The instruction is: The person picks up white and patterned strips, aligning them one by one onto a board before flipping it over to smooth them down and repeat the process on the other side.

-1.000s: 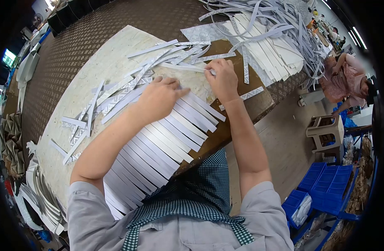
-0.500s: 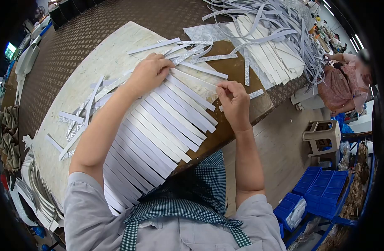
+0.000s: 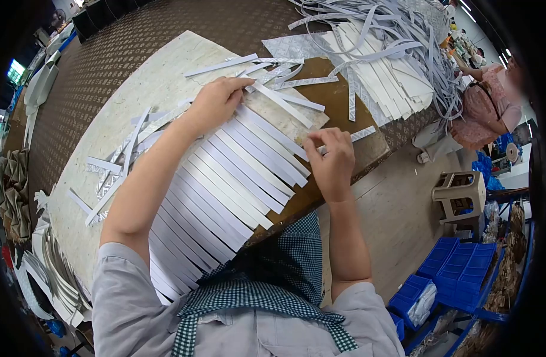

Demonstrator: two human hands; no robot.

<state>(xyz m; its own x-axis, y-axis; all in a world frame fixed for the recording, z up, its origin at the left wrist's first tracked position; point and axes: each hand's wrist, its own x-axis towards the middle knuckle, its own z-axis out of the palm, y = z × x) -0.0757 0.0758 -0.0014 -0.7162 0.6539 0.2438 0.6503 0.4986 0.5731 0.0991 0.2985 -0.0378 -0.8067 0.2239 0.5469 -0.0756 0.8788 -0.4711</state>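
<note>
A row of white strips lies side by side on the pale board, their lower ends over the table edge. At the row's upper end my left hand has its thumb and forefinger closed on one end of a loose white strip. That strip slants down to the right, its other end free. Beside the row's right end, my right hand is curled with thumb and forefinger tips together; anything between them is too small to make out. Patterned silvery strips lie above the hands.
A stack of white strips and a tangle of grey bands lie at the upper right. Right of the table are a person in pink, a beige stool and blue bins. Curved pale pieces hang at the left.
My right hand has let go of the loose strip's end and moved slightly down. The strip now slants more steeply from my left fingers. The person in pink has shifted.
</note>
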